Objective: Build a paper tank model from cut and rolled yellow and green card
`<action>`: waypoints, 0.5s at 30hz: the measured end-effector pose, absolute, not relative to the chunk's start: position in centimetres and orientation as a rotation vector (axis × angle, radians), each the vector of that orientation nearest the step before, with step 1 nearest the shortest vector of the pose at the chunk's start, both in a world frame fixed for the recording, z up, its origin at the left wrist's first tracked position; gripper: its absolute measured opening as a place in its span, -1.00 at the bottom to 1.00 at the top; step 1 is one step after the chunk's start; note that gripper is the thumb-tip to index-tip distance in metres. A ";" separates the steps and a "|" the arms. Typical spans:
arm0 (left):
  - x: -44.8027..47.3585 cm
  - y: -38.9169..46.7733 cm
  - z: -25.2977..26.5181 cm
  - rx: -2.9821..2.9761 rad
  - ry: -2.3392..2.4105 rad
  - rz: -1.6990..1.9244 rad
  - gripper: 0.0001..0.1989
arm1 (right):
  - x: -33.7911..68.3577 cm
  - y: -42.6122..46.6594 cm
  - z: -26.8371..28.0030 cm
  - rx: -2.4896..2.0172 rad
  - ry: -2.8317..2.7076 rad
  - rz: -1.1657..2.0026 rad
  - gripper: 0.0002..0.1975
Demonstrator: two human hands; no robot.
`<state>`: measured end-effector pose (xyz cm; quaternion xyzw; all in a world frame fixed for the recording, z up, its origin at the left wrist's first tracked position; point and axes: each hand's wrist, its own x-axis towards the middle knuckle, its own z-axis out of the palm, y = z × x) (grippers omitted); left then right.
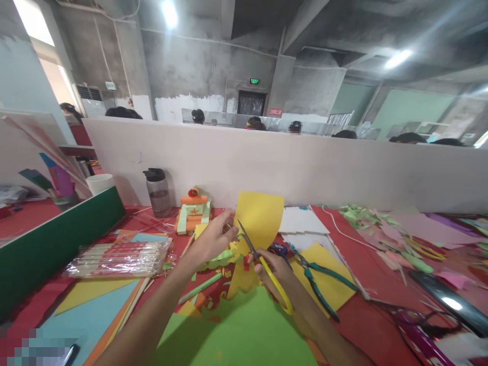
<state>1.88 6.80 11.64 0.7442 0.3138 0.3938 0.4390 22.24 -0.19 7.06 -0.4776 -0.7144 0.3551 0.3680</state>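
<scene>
My left hand has its fingers bent together at the lower left edge of a curved yellow sheet of paper, which stands up from the table. My right hand grips scissors with yellow handles; their blades point up and left across the front of the sheet. Below both hands lie a large green sheet with a jagged edge and many small paper scraps. A rolled green paper tube is left of them. Pliers with teal handles rest on another yellow sheet by my right wrist.
An orange and green paper model stands near the white partition, beside a water bottle. Wrapped sticks lie left, over coloured sheets. At right are a phone, a purple-handled tool and paper scraps.
</scene>
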 end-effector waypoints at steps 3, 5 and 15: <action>2.0 6.8 11.8 1.833 0.756 0.998 -0.67 | 22.2 -0.3 7.5 -1.202 -1.838 0.917 -0.51; 2.1 6.7 11.9 1.832 0.762 1.000 -0.67 | 22.2 -0.3 7.5 -1.190 -1.819 0.937 -0.48; 3.1 5.9 12.0 1.650 0.709 1.099 -0.53 | 21.5 0.1 5.4 -1.140 -1.581 1.023 -0.30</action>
